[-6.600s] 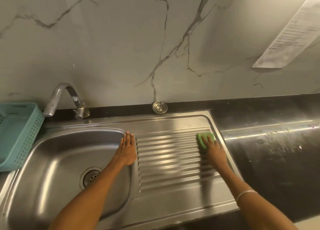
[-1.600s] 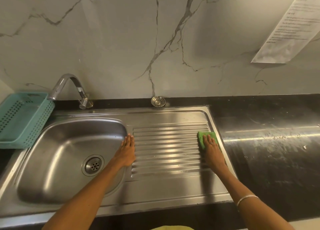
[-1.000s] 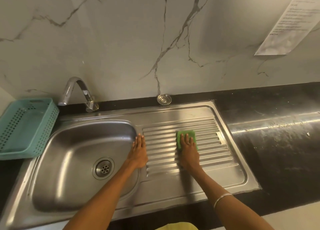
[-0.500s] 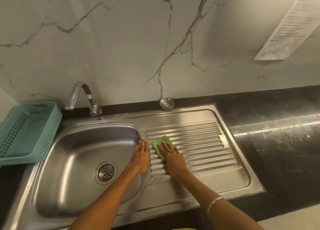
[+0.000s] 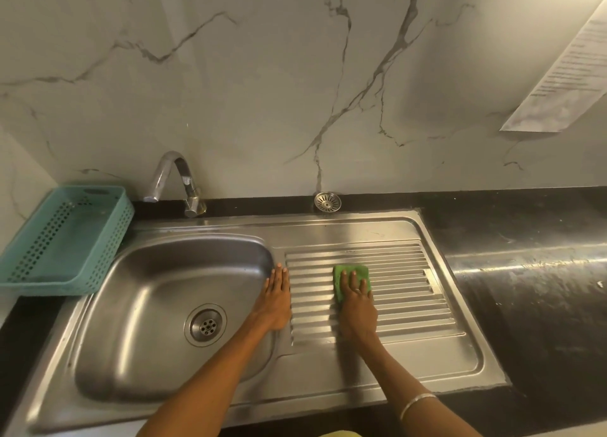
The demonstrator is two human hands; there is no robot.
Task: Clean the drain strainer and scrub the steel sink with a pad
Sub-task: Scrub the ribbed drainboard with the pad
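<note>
The right hand (image 5: 357, 308) has moved the green pad (image 5: 351, 277) back to the right along the ribbed drainboard (image 5: 410, 292), away from the left hand; half a second ago they were almost touching.

Steel sink (image 5: 328, 229): basin left, ribbed drainboard (image 5: 394, 292) right. Left hand (image 5: 275, 300) flat on the rim between basin and drainboard, fingers straight. Right hand (image 5: 356, 307) pressing a green pad (image 5: 348, 272) onto the ribs. Drain (image 5: 206, 325) in the basin. Strainer (image 5: 327, 202) on the black counter (image 5: 525, 272) behind the sink. Tap (image 5: 177, 182) at back left. Teal basket (image 5: 98, 259) beside the basin. Paper (image 5: 565, 75) on the marble wall (image 5: 262, 91).
</note>
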